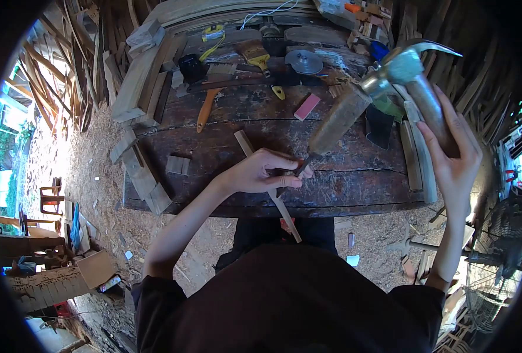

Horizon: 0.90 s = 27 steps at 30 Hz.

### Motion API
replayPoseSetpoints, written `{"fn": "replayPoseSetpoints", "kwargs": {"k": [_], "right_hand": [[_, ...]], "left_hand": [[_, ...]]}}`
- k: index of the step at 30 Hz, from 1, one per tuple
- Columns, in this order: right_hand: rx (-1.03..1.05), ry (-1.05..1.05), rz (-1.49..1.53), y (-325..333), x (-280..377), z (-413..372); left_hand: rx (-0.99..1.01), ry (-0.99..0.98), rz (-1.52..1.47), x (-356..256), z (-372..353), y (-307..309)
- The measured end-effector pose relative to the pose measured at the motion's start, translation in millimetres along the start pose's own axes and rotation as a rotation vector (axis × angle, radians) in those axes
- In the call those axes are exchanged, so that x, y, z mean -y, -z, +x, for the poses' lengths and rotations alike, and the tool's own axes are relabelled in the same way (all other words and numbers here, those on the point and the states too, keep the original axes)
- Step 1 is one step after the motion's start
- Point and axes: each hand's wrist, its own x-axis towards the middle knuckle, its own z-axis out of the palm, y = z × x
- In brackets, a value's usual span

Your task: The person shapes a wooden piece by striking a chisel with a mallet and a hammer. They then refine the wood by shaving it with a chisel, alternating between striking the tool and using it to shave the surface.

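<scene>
I see a hammer [411,70] with a silvery-grey head and a dull brown handle. The chisel [338,120] has a speckled tan-brown handle. The wood strip [244,143] is pale beige against the dark brown, streaked workbench [214,153]. Further back I pick out a pink block [307,106], a brush [254,53] with a yellow handle, an orange tool handle [204,110] and a grey metal disc [304,61]. The shirt [284,294] is black.

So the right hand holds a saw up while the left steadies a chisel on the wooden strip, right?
Not a saw: the head view shows a claw hammer in the raised right hand. The left hand does steady a chisel on the wooden strip.
</scene>
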Motion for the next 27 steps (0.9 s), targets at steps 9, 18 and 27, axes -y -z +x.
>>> {"fn": "replayPoseSetpoints", "kwargs": {"k": [9,18,27], "right_hand": [[0.068,-0.097,0.053,-21,-27,-46],[0.325,0.093,0.064,-81,-18,-108],[0.329,0.116,0.215,-86,16,-93]], "left_hand": [[-0.367,-0.019,0.091,14,11,13],[-0.542,-0.045,-0.061,20,20,20],[-0.661,-0.004,-0.160,11,15,9]]}}
